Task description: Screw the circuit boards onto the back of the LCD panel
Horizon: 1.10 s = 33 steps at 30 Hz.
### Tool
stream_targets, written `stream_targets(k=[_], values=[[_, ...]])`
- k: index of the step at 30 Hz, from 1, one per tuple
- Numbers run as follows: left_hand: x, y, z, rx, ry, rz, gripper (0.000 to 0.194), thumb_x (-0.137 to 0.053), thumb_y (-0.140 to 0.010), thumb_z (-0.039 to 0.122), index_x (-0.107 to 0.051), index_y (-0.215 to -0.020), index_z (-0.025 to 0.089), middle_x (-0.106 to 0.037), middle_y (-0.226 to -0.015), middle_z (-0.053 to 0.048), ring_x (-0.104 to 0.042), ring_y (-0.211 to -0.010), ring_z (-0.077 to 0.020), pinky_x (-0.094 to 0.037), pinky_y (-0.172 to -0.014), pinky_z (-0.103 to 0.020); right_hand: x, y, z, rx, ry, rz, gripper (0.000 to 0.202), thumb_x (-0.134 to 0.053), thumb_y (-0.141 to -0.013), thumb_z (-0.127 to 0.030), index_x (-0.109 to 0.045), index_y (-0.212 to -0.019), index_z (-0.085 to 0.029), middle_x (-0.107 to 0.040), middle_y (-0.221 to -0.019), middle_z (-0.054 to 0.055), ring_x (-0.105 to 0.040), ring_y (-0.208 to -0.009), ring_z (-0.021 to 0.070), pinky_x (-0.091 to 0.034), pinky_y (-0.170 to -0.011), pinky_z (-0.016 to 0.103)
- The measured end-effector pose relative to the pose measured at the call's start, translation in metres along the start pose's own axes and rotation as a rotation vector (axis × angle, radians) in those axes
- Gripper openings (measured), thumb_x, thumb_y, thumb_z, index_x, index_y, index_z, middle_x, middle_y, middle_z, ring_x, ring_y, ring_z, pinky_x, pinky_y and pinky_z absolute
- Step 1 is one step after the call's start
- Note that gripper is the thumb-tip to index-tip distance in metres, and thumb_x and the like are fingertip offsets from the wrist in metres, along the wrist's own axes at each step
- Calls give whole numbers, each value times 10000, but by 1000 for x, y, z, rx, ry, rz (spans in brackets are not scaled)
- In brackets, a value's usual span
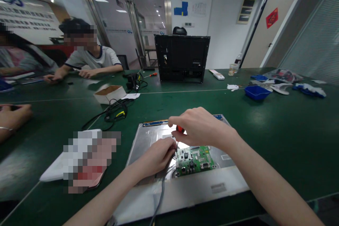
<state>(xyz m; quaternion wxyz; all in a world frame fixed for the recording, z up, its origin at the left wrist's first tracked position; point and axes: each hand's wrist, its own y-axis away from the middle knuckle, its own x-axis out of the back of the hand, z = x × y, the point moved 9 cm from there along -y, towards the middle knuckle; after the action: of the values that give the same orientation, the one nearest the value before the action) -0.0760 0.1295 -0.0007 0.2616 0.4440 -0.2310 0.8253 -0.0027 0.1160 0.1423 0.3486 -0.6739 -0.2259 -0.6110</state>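
A silvery display panel lies flat on the green table before me, and a green circuit board rests on its metal back. My right hand is closed around the red-and-black handle of a screwdriver. Its thin shaft points down at the board's upper left corner. Beside that tip, the fingertips of my left hand are pinched together; what they hold, if anything, is hidden. A grey cable runs from under my left hand toward the panel's near edge.
Black cables and an open carton lie to the left, nearer than a black monitor housing. A blue tray sits at right. A phone lies near my left forearm. Other people sit along the left side.
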Motion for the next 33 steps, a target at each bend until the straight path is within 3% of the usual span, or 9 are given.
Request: stream_targets(k=[3,9,16,18,23,33], values=[[0,0,0,-8,9,7,142,-418,-920,198,-557,-943,180,-644,-928,-69,-570,-804,-218,-450,-713,-341,2,2,-1,9,-23,1,267,-580,-823,-245,-595,-1083,-189,-721,-855,40,-608,-675,151,-222,-513,261],[2,0,5,-4,-26,3,133,-415,-899,171,-546,-879,183,-633,-853,-55,-557,-745,-206,-412,-647,-310,-2,-1,4,-29,8,-10,339,-496,-937,-514,-615,-1064,-223,-720,-789,39,-615,-661,164,-217,-522,260],[3,0,5,-3,-12,-8,140,-412,-917,185,-551,-938,180,-648,-925,-71,-569,-804,-217,-445,-715,-337,0,1,0,2,-23,-7,242,-566,-868,-255,-550,-1101,-191,-725,-893,41,-628,-708,166,-231,-514,262],[2,0,4,3,0,-14,148,-408,-930,198,-555,-938,180,-653,-927,-72,-577,-805,-219,-451,-718,-340,1,2,-1,17,-31,-6,259,-584,-859,-287,-542,-1096,-192,-723,-895,39,-632,-711,174,-236,-512,263],[4,-1,8,7,-23,-2,158,-418,-917,169,-574,-894,184,-655,-910,-68,-583,-793,-220,-443,-705,-333,0,0,3,-6,6,8,369,-512,-919,-538,-581,-1060,-205,-716,-801,44,-642,-688,192,-237,-514,259],[4,-1,8,0,-25,2,130,-410,-907,181,-536,-876,184,-619,-830,-53,-547,-746,-205,-409,-649,-308,-2,-2,7,-57,30,-35,352,-543,-923,-518,-597,-1079,-207,-725,-839,49,-653,-735,190,-263,-532,257]])
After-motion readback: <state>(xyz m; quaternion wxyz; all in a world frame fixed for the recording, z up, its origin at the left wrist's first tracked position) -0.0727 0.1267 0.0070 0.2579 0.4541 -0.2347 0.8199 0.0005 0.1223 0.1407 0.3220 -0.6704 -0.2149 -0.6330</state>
